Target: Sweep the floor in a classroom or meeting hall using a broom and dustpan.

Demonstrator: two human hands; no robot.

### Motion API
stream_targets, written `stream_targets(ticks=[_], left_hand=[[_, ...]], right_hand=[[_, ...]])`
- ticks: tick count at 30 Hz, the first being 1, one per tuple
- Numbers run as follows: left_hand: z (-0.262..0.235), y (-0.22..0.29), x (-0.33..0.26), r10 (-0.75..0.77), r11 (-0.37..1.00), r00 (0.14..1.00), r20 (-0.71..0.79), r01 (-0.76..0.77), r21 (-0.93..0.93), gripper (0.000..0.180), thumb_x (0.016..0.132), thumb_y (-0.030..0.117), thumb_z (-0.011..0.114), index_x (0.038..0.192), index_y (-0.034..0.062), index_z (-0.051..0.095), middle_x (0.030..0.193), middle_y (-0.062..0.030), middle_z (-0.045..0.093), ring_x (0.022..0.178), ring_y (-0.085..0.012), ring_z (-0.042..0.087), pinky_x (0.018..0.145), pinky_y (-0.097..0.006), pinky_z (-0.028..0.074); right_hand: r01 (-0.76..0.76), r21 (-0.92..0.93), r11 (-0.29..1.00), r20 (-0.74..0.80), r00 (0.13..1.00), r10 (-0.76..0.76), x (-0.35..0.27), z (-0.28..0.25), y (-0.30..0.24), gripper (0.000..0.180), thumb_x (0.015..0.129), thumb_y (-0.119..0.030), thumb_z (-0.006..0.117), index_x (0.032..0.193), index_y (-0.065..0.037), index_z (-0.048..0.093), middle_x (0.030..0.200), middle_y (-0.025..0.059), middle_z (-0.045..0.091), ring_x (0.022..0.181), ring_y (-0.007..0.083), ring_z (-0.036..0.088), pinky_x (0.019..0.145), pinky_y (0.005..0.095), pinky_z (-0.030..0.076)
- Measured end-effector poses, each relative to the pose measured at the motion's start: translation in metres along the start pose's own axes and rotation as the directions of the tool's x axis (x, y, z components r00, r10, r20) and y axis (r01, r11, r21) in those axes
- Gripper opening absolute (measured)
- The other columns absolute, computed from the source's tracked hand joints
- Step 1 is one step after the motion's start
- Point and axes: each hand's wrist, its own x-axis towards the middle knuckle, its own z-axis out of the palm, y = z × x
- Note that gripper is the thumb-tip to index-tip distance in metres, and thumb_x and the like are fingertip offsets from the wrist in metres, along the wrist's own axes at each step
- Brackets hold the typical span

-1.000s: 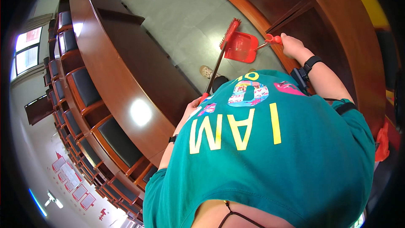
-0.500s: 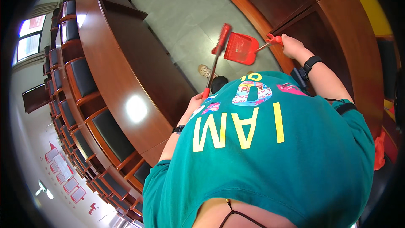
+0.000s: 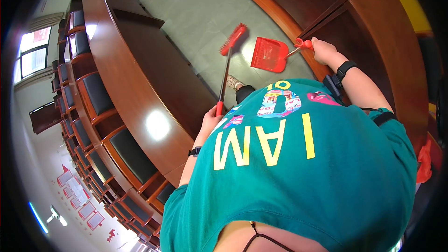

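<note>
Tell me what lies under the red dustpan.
Grey tiled floor shows around the red dustpan, which the right hand holds by its handle. The floor directly beneath is covered by the pan.

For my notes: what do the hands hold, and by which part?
Left hand holds the broom by the end of its handle. Right hand holds the dustpan by its handle.

Daylight enters through the window (image 3: 33, 57), leaving a bright glare patch on the worktop (image 3: 157, 125) beside it; straight edges bow toward the dark rim.
</note>
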Motion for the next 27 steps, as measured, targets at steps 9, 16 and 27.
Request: stream_targets(ticks=[9,16,27], left_hand=[[0.016,0.015,0.025,-0.09,0.994,0.985,0.148,0.08,0.077,0.056,0.076,0.019,0.072,0.124,-0.0019,0.053,0.097,-0.0115,0.065,0.088,-0.015,0.06,0.08,-0.028,0.047],[0.01,0.043,-0.019,-0.092,0.936,0.96,0.263,0.174,-0.306,0.052,0.08,0.013,0.068,0.127,-0.0037,0.05,0.106,-0.0083,0.062,0.092,-0.0121,0.059,0.081,-0.026,0.046],[0.011,-0.004,0.028,-0.046,0.998,0.995,0.09,0.049,-0.035,0.057,0.077,0.019,0.069,0.125,-0.0034,0.05,0.102,-0.0114,0.063,0.092,-0.0154,0.059,0.084,-0.028,0.045]], right_hand=[[-0.018,-0.009,1.0,0.015,1.0,0.018,-0.005,-0.008,-0.005,0.019,0.081,-0.003,0.051,0.098,-0.003,0.044,0.092,0.0202,0.061,0.092,0.0378,0.059,0.074,0.046,0.046],[-0.036,-0.008,0.999,0.03,0.999,0.036,-0.005,-0.007,-0.003,0.019,0.08,-0.004,0.052,0.098,-0.003,0.044,0.09,0.0201,0.06,0.091,0.0378,0.059,0.073,0.0457,0.046],[0.019,-0.015,1.0,-0.006,1.0,-0.019,0.0,-0.004,0.001,0.018,0.08,-0.004,0.052,0.096,-0.003,0.044,0.091,0.0208,0.06,0.091,0.0388,0.058,0.074,0.0463,0.045]])
